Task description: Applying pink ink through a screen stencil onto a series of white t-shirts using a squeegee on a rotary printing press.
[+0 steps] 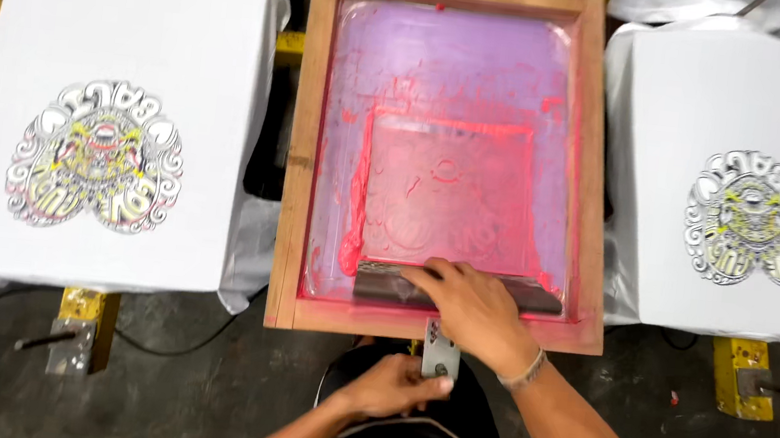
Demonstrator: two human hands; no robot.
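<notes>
A wooden-framed printing screen [304, 142] lies flat in the middle, its mesh smeared with red ink [351, 234]. My right hand [469, 309] grips a dark squeegee [381, 284] at the near edge of the mesh. Below the frame, my left hand [387, 386] holds the grey metal handle bracket [440, 355] that sticks out from the frame's front rail. A bracelet sits on my right wrist.
A white shirt [129, 37] with a round multicoloured print lies on a platen to the left. Another printed white shirt [739, 111] lies to the right. Yellow platen brackets [743, 374] stick out below both. The floor is dark concrete with a cable.
</notes>
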